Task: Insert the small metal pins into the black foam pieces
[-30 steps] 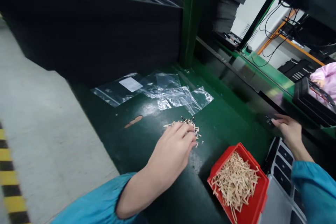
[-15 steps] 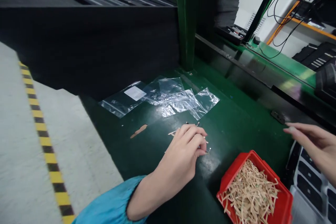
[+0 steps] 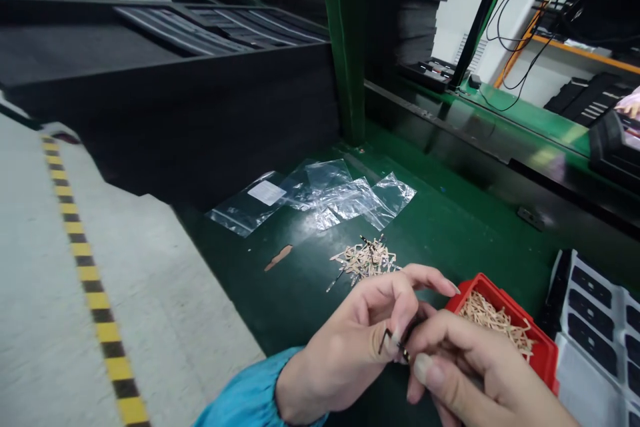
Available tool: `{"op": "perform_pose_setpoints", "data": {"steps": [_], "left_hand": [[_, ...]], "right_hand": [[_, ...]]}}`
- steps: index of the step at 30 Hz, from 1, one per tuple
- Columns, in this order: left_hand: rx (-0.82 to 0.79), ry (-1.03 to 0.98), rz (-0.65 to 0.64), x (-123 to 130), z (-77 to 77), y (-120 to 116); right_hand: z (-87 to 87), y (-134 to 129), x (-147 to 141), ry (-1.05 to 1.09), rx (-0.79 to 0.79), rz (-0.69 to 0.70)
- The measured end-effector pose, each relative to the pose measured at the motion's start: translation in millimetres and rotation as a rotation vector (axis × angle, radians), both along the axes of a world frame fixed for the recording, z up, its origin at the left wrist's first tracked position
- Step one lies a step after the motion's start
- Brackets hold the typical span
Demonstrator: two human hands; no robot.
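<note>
My left hand (image 3: 367, 330), in a blue sleeve, pinches a small dark bent strip (image 3: 384, 341) between thumb and fingertips. Close against it, my right hand (image 3: 465, 360) is closed, with its thumb and fingers at the strip's other end, where gold-coloured bits show. Its fingertips partly hide what they grip. Behind my left hand lies a loose pile of small beige and dark strips (image 3: 367, 259) on the green tabletop (image 3: 450, 227). Just beyond my right hand stands a red bin (image 3: 547, 363) full of beige strips (image 3: 497, 320), partly covered by my fingers.
Clear plastic bags (image 3: 345, 197), one with a white label, lie behind the pile. A tan scrap (image 3: 279, 257) is to the left. A tray with black parts (image 3: 590, 313) stands at right. A green post (image 3: 345, 47) and a black foam block (image 3: 240, 120) rise behind.
My left hand has lifted from the pile and moved right, now with a dark strip. My right hand has come in from the right to meet it. The view has tilted up slightly.
</note>
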State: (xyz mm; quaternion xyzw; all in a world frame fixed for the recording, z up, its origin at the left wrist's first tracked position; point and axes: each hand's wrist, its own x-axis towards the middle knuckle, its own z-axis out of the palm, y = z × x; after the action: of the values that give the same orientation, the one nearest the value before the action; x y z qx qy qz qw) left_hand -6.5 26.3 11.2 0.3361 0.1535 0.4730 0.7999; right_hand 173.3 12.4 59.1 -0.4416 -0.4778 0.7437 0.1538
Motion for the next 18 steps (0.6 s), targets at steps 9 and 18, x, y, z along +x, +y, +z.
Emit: {"op": "perform_pose_setpoints", "data": {"steps": [9,18], "left_hand": [[-0.023,-0.035,-0.014,1,-0.8,1],[0.026,0.055,0.173,-2,7.6,-4]], "right_hand": [[1.0,-3,2,0.045,-0.057,-0.053],[14.8,-9,8,-0.071,-0.035,-0.174]]}}
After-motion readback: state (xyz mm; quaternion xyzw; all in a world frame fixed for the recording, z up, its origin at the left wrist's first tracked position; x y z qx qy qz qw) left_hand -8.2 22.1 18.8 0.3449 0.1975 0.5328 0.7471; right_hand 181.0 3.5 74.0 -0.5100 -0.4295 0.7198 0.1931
